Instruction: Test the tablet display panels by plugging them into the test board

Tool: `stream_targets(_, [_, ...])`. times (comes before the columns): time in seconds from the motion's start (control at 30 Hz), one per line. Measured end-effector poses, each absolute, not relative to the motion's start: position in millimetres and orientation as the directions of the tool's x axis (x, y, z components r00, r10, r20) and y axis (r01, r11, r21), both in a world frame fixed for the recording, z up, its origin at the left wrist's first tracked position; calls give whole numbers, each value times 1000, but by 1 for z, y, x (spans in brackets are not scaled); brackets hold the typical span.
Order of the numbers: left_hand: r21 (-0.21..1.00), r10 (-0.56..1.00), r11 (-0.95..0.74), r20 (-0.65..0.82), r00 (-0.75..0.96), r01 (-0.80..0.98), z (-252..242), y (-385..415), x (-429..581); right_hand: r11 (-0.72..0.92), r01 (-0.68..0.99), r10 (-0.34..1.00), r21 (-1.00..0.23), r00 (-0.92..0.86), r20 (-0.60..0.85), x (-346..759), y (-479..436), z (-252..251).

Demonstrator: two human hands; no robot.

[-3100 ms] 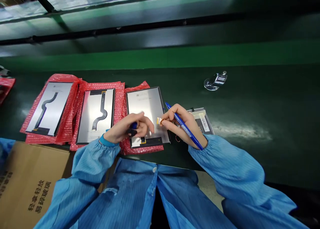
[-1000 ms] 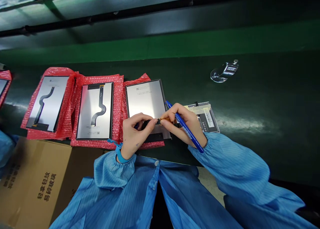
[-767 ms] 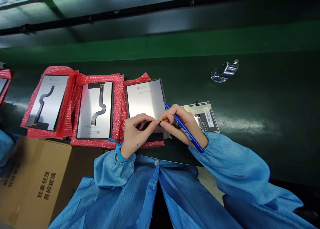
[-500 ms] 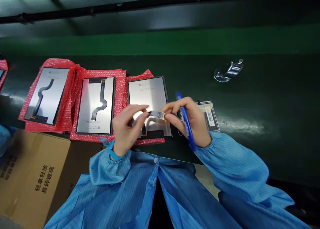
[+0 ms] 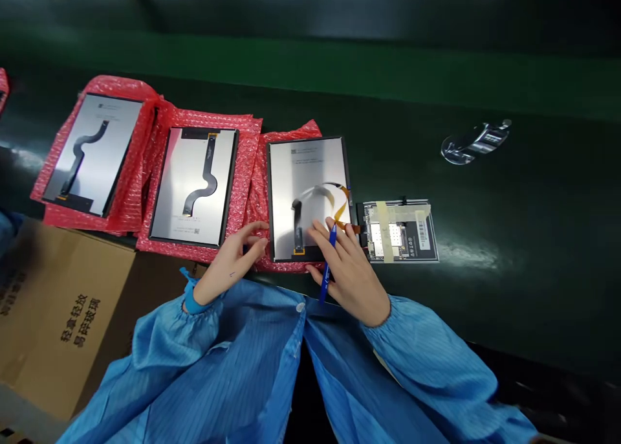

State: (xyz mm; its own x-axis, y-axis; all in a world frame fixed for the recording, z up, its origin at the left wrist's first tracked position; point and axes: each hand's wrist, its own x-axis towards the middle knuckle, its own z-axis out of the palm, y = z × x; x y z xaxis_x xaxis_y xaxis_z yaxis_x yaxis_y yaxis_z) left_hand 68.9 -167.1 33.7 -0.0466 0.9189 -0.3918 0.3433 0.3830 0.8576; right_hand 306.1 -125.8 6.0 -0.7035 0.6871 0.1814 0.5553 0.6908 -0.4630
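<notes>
My right hand [image 5: 352,279] has a blue pen [image 5: 328,266] tucked between its fingers, with the fingertips over the lower right of a display panel [image 5: 308,166]. That panel lies silver back up on red bubble wrap [image 5: 255,201]. A dark flex cable [image 5: 297,227] on it arches up and joins an orange flex cable [image 5: 342,206] at the right. The orange cable runs towards a taped circuit board [image 5: 387,233] beside the panel. My left hand [image 5: 235,259] is open by the panel's lower left edge, fingers bent and thumb apart; whether it touches the panel I cannot tell.
Two more panels, the middle one [image 5: 194,185] and the left one [image 5: 94,153], lie on red bubble wrap. A curled clear plastic film [image 5: 475,143] rests at the right of the dark green bench [image 5: 524,237]. A cardboard box [image 5: 58,308] stands below at the left.
Both hands have come apart and down from the cable end they were handling. The cable now arches over the panel, joined to the orange one. The view has shifted.
</notes>
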Motion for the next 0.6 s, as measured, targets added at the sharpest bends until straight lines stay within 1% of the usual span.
stream_targets(0.13, [882, 922, 357, -385, 34, 307, 22, -154, 84, 672, 616, 725, -411, -659, 199, 314, -129, 1])
stream_targets(0.23, [881, 942, 267, -323, 86, 390, 32, -144, 92, 653, 635, 754, -412, -593, 282, 318, -134, 1])
stream_targets(0.3, [881, 966, 176, -240, 95, 440, 48, -139, 99, 659, 627, 752, -417, -553, 358, 317, -136, 2])
stream_targets(0.37, [895, 984, 62, -128, 122, 441, 66, -137, 107, 671, 610, 740, -421, -512, 437, 313, -137, 4])
stream_targets(0.43, [892, 986, -77, 3, 165, 445, 76, -136, 116, 657, 615, 737, -437, -401, 544, 308, -136, 7])
stream_targets(0.5, [822, 981, -182, 118, 152, 540, 74, -136, 120, 632, 614, 716, -473, -230, 659, 303, -134, 9])
stream_targets(0.53, [753, 983, -180, 150, 102, 633, 67, -135, 120, 625, 604, 698, -495, -150, 700, 301, -132, 10])
stream_targets(0.6, [576, 987, -65, 157, -32, 815, 50, -133, 115, 619, 577, 673, -534, -38, 739, 301, -130, 11])
